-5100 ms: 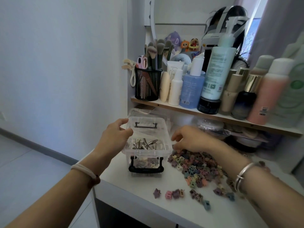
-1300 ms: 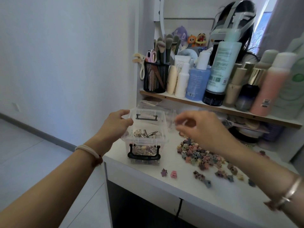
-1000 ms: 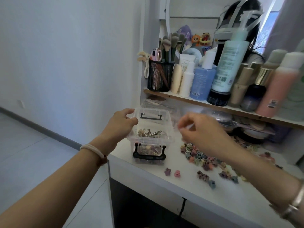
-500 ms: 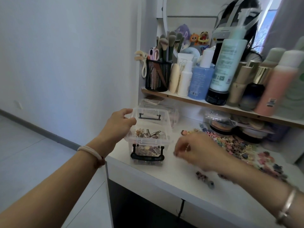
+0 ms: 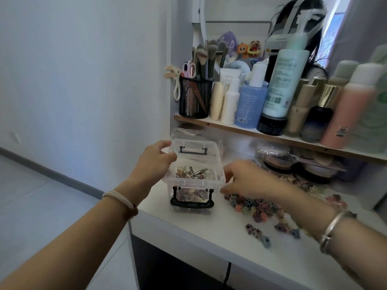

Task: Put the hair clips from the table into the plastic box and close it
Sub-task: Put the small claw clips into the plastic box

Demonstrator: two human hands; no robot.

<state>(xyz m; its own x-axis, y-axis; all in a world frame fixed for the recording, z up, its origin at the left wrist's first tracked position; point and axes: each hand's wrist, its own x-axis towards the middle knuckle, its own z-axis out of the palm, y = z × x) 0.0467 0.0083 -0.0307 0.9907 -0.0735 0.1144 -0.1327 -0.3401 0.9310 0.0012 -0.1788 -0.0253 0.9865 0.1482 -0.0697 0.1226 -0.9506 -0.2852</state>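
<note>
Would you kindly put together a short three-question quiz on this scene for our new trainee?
1. Fill in: most loose hair clips lie on the table to the plastic box's ____ side.
2. True or false: the box is closed.
3. The left hand grips: A) the lid B) hair clips C) the table edge.
Key: 1 right; 2 false, the lid is raised; 3 A.

Plain white wall point(image 5: 83, 70) left, grey tiled floor point(image 5: 31, 206) with dark skirting point(image 5: 52, 172); white tabletop point(image 5: 209, 233), wood-edged shelf point(image 5: 230, 128) above, daylight from window point(image 5: 337, 26) top right
</note>
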